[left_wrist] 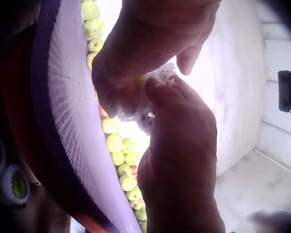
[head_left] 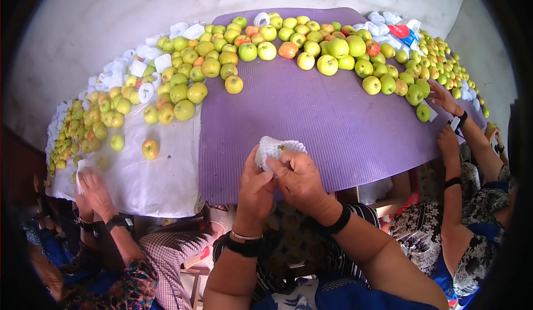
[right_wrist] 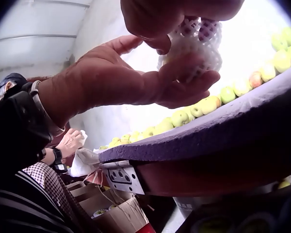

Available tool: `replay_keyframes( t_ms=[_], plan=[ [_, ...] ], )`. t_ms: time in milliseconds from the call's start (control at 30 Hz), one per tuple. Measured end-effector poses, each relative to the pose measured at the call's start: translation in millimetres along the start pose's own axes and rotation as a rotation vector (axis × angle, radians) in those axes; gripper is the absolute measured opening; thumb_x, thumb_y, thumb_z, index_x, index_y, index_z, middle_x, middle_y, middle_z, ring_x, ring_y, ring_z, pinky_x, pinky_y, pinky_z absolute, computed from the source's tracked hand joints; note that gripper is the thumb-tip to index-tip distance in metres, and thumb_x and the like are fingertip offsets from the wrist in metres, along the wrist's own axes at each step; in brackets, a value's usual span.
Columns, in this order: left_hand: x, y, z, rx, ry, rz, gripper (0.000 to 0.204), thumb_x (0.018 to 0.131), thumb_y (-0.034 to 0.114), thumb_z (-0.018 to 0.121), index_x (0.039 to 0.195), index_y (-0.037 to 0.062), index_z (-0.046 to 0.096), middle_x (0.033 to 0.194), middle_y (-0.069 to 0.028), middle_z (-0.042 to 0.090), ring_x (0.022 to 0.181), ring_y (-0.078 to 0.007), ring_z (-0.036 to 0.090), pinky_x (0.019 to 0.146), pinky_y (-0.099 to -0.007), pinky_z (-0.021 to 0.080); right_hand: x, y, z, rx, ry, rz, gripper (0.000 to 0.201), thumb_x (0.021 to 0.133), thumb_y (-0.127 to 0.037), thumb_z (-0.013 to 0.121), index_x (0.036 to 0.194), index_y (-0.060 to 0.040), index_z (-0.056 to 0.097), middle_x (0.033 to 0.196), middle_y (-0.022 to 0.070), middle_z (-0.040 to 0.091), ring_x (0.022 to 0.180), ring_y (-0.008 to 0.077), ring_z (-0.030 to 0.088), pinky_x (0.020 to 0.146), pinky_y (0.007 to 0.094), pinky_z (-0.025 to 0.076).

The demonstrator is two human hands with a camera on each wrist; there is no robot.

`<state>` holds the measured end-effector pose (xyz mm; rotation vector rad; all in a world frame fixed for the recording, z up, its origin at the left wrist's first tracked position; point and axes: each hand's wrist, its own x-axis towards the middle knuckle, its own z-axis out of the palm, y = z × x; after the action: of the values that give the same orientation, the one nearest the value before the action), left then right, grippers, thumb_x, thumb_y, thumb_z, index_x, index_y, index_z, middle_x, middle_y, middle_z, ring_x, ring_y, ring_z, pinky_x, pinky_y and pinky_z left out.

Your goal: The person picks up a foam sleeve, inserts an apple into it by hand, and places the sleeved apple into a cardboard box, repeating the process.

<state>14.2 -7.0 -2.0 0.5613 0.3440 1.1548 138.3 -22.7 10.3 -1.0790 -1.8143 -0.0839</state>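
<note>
In the head view a white foam net sleeve (head_left: 269, 148) is held between my two hands just above the table's near edge. A little yellow-green shows through the net, so an apple seems to be inside it. My left hand (head_left: 256, 186) cups the netted apple from the left and below, its fingers curled round it, as the right wrist view of the foam net (right_wrist: 196, 56) also shows. With thumb and fingers, my right hand (head_left: 304, 183) pinches the net's upper edge from the right.
Purple ribbed matting (head_left: 333, 126) covers the table. Green-yellow apples (head_left: 266, 50) lie in a long band along its back, with white foam nets (head_left: 125, 63) behind them. Other people's hands work at the left and right. Below the edge, an open cardboard box (right_wrist: 119, 213) stands.
</note>
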Motion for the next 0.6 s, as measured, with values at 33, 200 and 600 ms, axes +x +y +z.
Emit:
replay_keyframes(
  t_ms=[33, 200, 600],
  plan=[
    [0, -3, 1, 0.043, 0.011, 0.041, 0.051, 0.089, 0.011, 0.049, 0.133, -0.0024, 0.028, 0.123, -0.0174, 0.047, 0.109, -0.0273, 0.052, 0.094, -0.0388, 0.044, -3, 2, 3, 0.004, 0.014, -0.037, 0.026, 0.072, -0.005, 0.066, 0.097, -0.0018, 0.064, 0.084, 0.0093, 0.055, 0.068, 0.0246, 0.053, 0.054, 0.036, 0.04],
    [2, -4, -8, 0.027, 0.046, 0.084, 0.044, 0.092, 0.018, 0.047, 0.13, 0.0009, 0.033, 0.118, -0.0149, 0.051, 0.106, -0.0272, 0.054, 0.093, -0.0399, 0.044, -3, -9, -4, 0.099, 0.006, -0.053, 0.022, 0.07, -0.005, 0.067, 0.092, -0.0017, 0.064, 0.086, 0.0094, 0.055, 0.073, 0.0247, 0.054, 0.06, 0.0366, 0.042],
    [1, -5, 1, -0.058, 0.028, 0.06, 0.043, 0.092, 0.02, 0.045, 0.13, 0.0027, 0.037, 0.128, -0.0142, 0.047, 0.117, -0.0296, 0.047, 0.098, -0.0459, 0.038, -17, 8, -2, 0.754, 0.28, 0.782, 0.014, 0.076, 0.002, 0.06, 0.086, -0.0021, 0.051, 0.082, 0.0061, 0.052, 0.073, 0.0132, 0.051, 0.067, 0.0255, 0.044]
  ],
)
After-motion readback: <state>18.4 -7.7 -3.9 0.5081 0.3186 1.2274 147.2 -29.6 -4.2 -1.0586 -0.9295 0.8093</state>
